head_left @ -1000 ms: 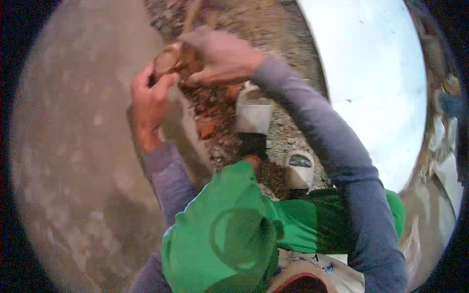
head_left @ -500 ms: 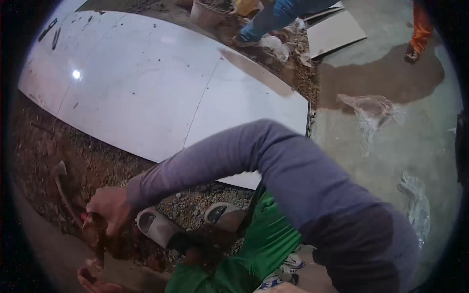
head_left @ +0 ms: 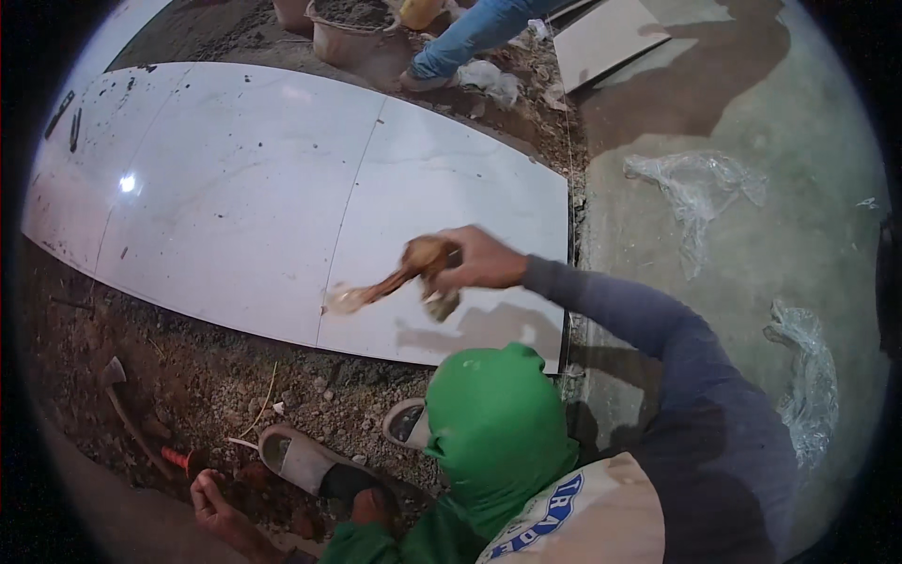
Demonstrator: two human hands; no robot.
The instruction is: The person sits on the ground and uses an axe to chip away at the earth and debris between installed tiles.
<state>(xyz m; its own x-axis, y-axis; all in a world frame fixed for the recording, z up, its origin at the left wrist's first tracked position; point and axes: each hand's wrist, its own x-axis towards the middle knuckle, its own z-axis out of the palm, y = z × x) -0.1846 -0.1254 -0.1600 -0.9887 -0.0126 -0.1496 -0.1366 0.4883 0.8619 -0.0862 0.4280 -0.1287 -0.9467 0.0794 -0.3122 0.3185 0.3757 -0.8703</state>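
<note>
My right hand [head_left: 481,260] is held over the large white slab [head_left: 216,226], its fingers closed around a crumpled brown wet-looking bundle [head_left: 427,256]. A pale, glassy-looking end of it hangs to the left, blurred by motion, so I cannot tell if it is cloth or plastic. Low at the left, my left hand [head_left: 221,512] has loosely bent fingers apart, with nothing visible in them. Just above it lies a red-handled tool [head_left: 177,457], partly hidden. A hatchet-like tool [head_left: 130,414] with a wooden handle rests on the dirt nearby.
My slides [head_left: 301,459] stand on gravel before the slab, beside my green-clad knee [head_left: 498,404]. Beyond the slab are a bucket [head_left: 343,39] and another person's blue trouser leg [head_left: 479,42]. Clear plastic [head_left: 695,193] and a flat panel [head_left: 606,42] lie on the concrete.
My right hand has swung from the dirt at lower left up over the slab with the brown bundle. The view has shifted, and the orange sleeve at upper right is out of sight.
</note>
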